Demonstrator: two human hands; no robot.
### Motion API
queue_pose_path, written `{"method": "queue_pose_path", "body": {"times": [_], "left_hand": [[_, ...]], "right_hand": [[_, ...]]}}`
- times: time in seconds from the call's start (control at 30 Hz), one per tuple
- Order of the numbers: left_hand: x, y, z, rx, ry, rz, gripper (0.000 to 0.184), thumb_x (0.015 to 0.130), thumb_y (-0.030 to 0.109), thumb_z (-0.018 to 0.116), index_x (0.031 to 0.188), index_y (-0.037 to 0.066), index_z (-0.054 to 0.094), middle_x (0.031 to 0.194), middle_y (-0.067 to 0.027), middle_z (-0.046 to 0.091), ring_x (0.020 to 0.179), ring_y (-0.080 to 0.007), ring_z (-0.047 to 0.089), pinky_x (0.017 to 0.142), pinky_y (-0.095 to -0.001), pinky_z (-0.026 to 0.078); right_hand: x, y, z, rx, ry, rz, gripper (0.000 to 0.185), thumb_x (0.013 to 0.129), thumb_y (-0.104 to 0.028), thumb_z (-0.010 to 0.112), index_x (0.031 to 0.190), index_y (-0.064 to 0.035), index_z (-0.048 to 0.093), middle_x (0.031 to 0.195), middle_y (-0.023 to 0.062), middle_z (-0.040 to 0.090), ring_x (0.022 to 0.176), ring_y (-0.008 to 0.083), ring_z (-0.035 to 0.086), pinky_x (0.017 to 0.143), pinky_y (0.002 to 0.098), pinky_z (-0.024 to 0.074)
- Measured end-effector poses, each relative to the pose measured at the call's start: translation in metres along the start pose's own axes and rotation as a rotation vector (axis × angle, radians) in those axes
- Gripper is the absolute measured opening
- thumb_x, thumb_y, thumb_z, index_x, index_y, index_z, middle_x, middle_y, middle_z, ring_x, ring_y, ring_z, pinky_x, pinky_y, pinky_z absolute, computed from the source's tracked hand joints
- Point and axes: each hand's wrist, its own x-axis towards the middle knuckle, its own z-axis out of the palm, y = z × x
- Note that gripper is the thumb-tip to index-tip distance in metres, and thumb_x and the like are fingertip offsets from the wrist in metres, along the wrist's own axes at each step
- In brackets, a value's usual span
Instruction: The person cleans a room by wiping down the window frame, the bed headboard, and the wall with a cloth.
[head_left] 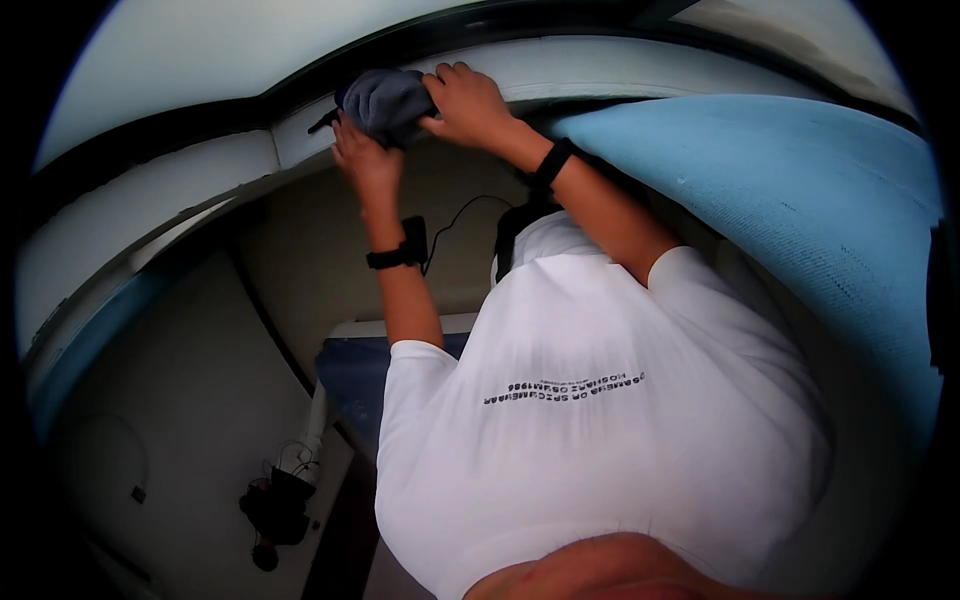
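A bunched grey cloth (385, 105) rests at the white window ledge, by the dark window frame. My left hand (368, 165) grips its lower left side with the fingertips. My right hand (470, 105) holds its right side, the thumb reaching under the edge and the fingers curled near the top. Just left of the cloth a thin dark piece (322, 122) sticks out over the ledge; what it belongs to is hidden. Both wrists wear black bands.
The white ledge (640, 68) curves along the window. A light blue curtain (760, 170) hangs at the right. Below are a dark blue padded surface (350, 375), a black cable (455, 215), and dark items with wires (275, 505) at lower left.
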Motion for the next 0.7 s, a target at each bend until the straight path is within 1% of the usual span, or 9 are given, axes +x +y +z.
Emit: {"method": "queue_pose_path", "body": {"times": [0.13, 0.2, 0.27, 0.3, 0.33, 0.43, 0.57, 0.6, 0.7], "left_hand": [[0.005, 0.007, 0.01, -0.029, -0.026, 0.146, 0.067, 0.071, 0.008, 0.073, 0.132, -0.006, 0.05, 0.136, -0.0264, 0.054, 0.136, -0.0405, 0.045, 0.112, -0.0504, 0.035], [0.007, 0.037, -0.002, -0.472, -0.25, 0.063, 0.048, 0.073, 0.004, 0.069, 0.119, -0.002, 0.061, 0.113, -0.0255, 0.065, 0.114, -0.0425, 0.06, 0.096, -0.0475, 0.047], [0.009, 0.058, 0.009, -0.604, -0.298, 0.137, 0.04, 0.073, 0.002, 0.068, 0.112, -0.002, 0.063, 0.105, -0.0252, 0.066, 0.103, -0.0436, 0.062, 0.089, -0.0468, 0.049], [0.007, 0.068, 0.015, -0.732, -0.32, 0.189, 0.033, 0.073, 0.0, 0.066, 0.106, -0.001, 0.066, 0.097, -0.0249, 0.067, 0.093, -0.0447, 0.064, 0.081, -0.0461, 0.051], [0.006, 0.084, 0.021, -0.707, -0.381, 0.259, 0.027, 0.08, -0.002, 0.063, 0.107, -0.002, 0.065, 0.103, -0.0245, 0.068, 0.101, -0.0381, 0.067, 0.083, -0.041, 0.051], [0.006, 0.151, 0.04, -0.821, -0.39, 0.518, 0.025, 0.078, -0.001, 0.062, 0.103, -0.003, 0.064, 0.096, -0.0237, 0.067, 0.094, -0.0419, 0.064, 0.083, -0.0443, 0.05], [-0.003, 0.215, 0.088, -0.607, -0.466, 0.761, 0.028, 0.074, 0.001, 0.063, 0.102, -0.003, 0.064, 0.098, -0.0239, 0.065, 0.094, -0.045, 0.059, 0.088, -0.0494, 0.047], [-0.004, 0.225, 0.094, -0.592, -0.364, 0.833, 0.034, 0.07, 0.001, 0.063, 0.104, -0.003, 0.063, 0.101, -0.0242, 0.063, 0.096, -0.0452, 0.057, 0.089, -0.0507, 0.046], [-0.004, 0.246, 0.107, -0.552, -0.307, 0.867, 0.048, 0.067, 0.003, 0.064, 0.115, -0.001, 0.062, 0.116, -0.0246, 0.059, 0.111, -0.0449, 0.052, 0.102, -0.0543, 0.039]], "right_hand": [[-0.006, 0.021, 0.03, 0.305, 0.031, -0.063, 0.051, 0.079, -0.028, 0.073, 0.122, -0.0042, 0.057, 0.107, 0.0196, 0.064, 0.103, 0.0367, 0.062, 0.091, 0.0432, 0.0521], [-0.015, 0.028, 0.028, 0.464, 0.056, -0.028, 0.052, 0.08, -0.024, 0.071, 0.125, -0.0038, 0.053, 0.107, 0.0209, 0.063, 0.103, 0.0381, 0.062, 0.093, 0.0434, 0.0507], [-0.018, 0.03, 0.001, 0.762, -0.003, 0.324, 0.051, 0.082, -0.02, 0.067, 0.127, -0.0039, 0.05, 0.111, 0.0209, 0.063, 0.105, 0.0382, 0.063, 0.093, 0.0439, 0.0496], [-0.023, 0.036, -0.006, 0.761, 0.01, 0.35, 0.051, 0.082, -0.02, 0.067, 0.127, -0.0039, 0.05, 0.111, 0.0209, 0.063, 0.105, 0.0382, 0.063, 0.093, 0.0439, 0.0496], [-0.031, 0.046, -0.017, 0.741, 0.149, 0.368, 0.046, 0.086, -0.019, 0.065, 0.126, -0.0031, 0.049, 0.112, 0.0194, 0.064, 0.106, 0.0351, 0.064, 0.092, 0.0413, 0.0495], [-0.059, 0.087, -0.066, 0.648, 0.334, 0.477, 0.042, 0.089, -0.014, 0.064, 0.127, -0.0039, 0.049, 0.113, 0.0174, 0.065, 0.108, 0.0284, 0.065, 0.094, 0.0371, 0.0493], [-0.11, 0.149, -0.1, 0.544, 0.46, 0.65, 0.049, 0.088, -0.01, 0.061, 0.135, -0.0084, 0.048, 0.12, 0.0186, 0.062, 0.109, 0.0328, 0.064, 0.095, 0.0395, 0.0493], [-0.121, 0.157, -0.106, 0.542, 0.466, 0.654, 0.049, 0.088, -0.01, 0.061, 0.135, -0.0084, 0.048, 0.12, 0.0186, 0.062, 0.109, 0.0328, 0.064, 0.095, 0.0395, 0.0493], [-0.136, 0.168, -0.116, 0.144, 0.538, 0.585, 0.053, 0.086, -0.007, 0.057, 0.138, -0.0098, 0.048, 0.125, 0.0197, 0.057, 0.112, 0.037, 0.062, 0.097, 0.0424, 0.0485]]}}
